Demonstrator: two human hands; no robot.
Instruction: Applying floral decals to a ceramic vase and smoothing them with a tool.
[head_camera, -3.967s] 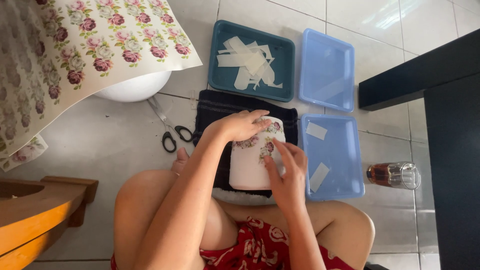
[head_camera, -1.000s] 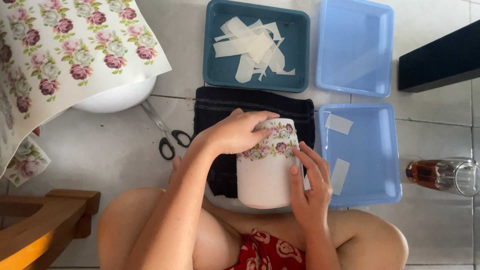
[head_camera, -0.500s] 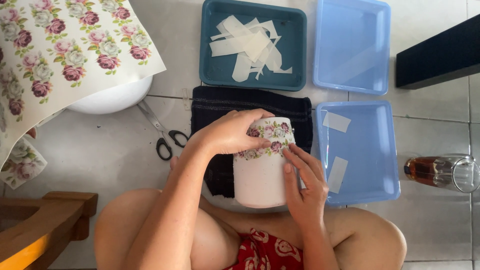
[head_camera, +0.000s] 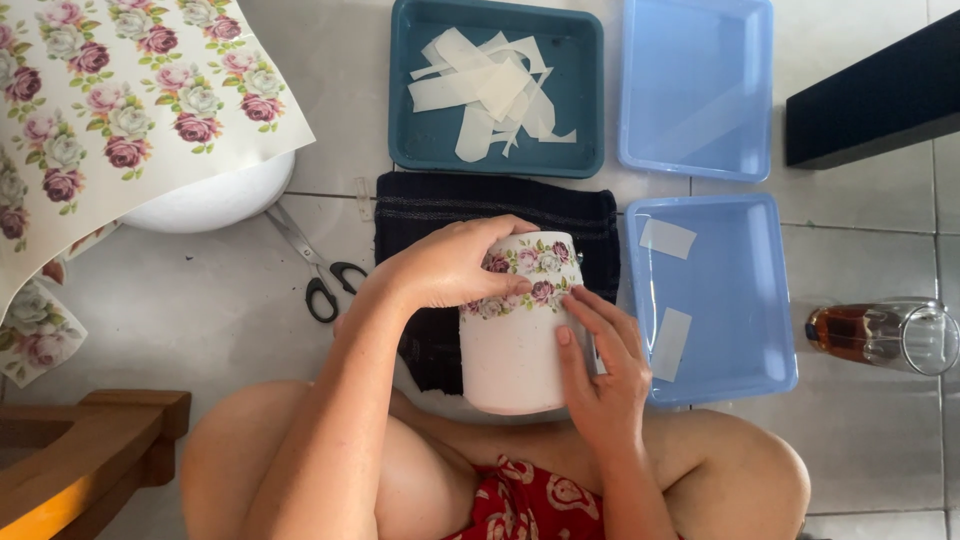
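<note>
Right hand (head_camera: 600, 375) lower on jar (head_camera: 515, 330)

You have open grey tiled floor (head_camera: 200, 300) on your left, past the black-handled scissors (head_camera: 315, 265). On your right, the shallow light-blue plastic tray (head_camera: 745, 350) and amber-filled glass (head_camera: 880, 335) crowd in.

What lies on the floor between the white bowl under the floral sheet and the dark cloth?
In the head view, a pair of scissors lies on bare tile between the white bowl and the dark cloth.
</note>
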